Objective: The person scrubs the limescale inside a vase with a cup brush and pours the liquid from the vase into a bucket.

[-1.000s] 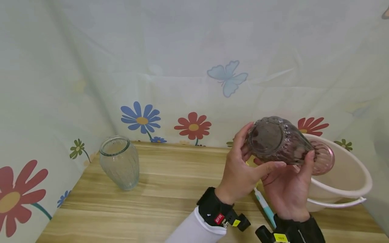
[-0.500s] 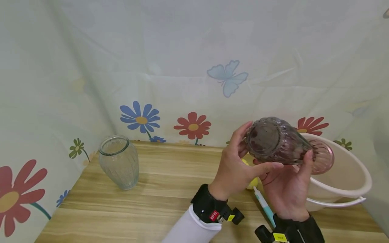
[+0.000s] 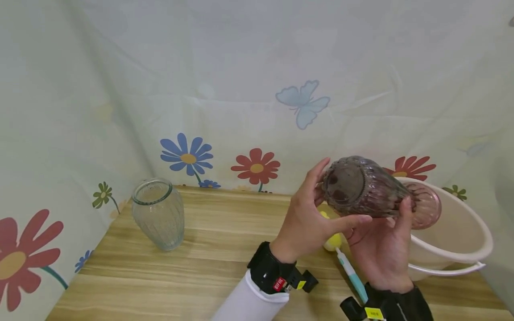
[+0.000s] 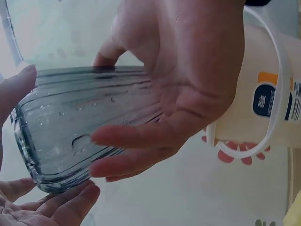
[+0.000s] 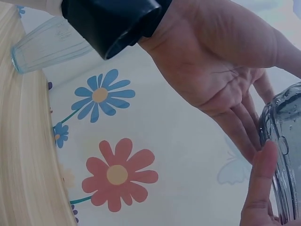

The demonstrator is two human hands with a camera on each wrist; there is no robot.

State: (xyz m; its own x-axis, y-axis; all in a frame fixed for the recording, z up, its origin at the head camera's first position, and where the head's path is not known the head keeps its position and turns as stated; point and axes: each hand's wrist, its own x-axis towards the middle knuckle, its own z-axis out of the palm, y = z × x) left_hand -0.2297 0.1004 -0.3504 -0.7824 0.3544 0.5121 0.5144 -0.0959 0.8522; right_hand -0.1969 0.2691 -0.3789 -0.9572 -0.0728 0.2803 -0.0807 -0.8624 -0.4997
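Note:
A purple-tinted ribbed glass vase [image 3: 367,189] lies tilted in both hands, above the table. Its round base faces left toward the camera and its flared pink mouth hangs over the pale bucket [image 3: 474,232]. My left hand [image 3: 303,218] grips the base end, thumb along the lower side. My right hand [image 3: 381,254] holds the narrow neck from below, thumb on the near side. In the left wrist view, water drops show on the vase [image 4: 89,113]. Below the hands lies a sponge brush [image 3: 353,276] with a yellow head, partly hidden by them.
A second, clear glass vase [image 3: 158,218] stands upright at the left of the wooden table [image 3: 209,258]. The bucket's white handle [image 3: 445,269] hangs down at its front. A flower-printed cloth [image 3: 241,80] encloses the back and sides.
My left hand and wrist have shifted slightly left, and the vase's base has turned a little with them. More of the brush's yellow head now shows. The right hand stays nearly still.

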